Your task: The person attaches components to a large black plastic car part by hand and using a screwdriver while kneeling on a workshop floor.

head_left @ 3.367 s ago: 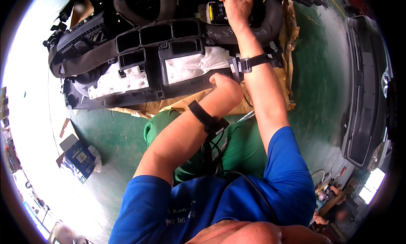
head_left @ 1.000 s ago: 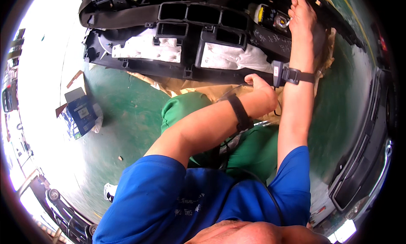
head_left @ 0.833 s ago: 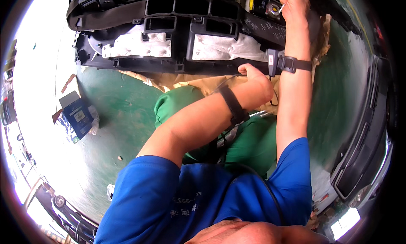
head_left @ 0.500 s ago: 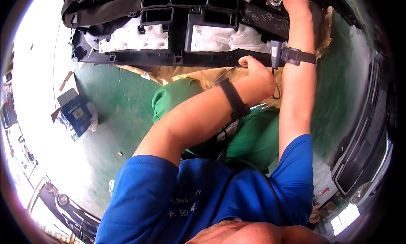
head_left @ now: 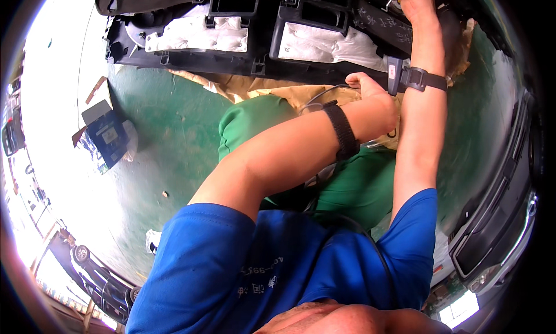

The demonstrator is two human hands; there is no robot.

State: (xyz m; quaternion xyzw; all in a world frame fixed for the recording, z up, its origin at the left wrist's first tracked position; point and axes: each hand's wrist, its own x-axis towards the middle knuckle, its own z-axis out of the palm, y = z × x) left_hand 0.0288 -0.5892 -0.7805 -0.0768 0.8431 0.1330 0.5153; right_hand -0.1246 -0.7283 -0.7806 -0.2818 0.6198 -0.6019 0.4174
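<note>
The hands work apart in the head view: the right hand (head_left: 418, 7), near 1 o'clock, pinches a thin metal rod (head_left: 390, 2) over the black dashboard (head_left: 263, 41) at 12 o'clock; the left hand (head_left: 372, 87), toward 2, is by its near edge, grip hidden. An open blue carton (head_left: 109, 138) sits at 9, contents unclear. Brown paper (head_left: 260, 90) underlies the dashboard on a green floor (head_left: 174, 143). A dark car (head_left: 103, 283) stands at 8, a bumper (head_left: 492, 218) toward 4.
</note>
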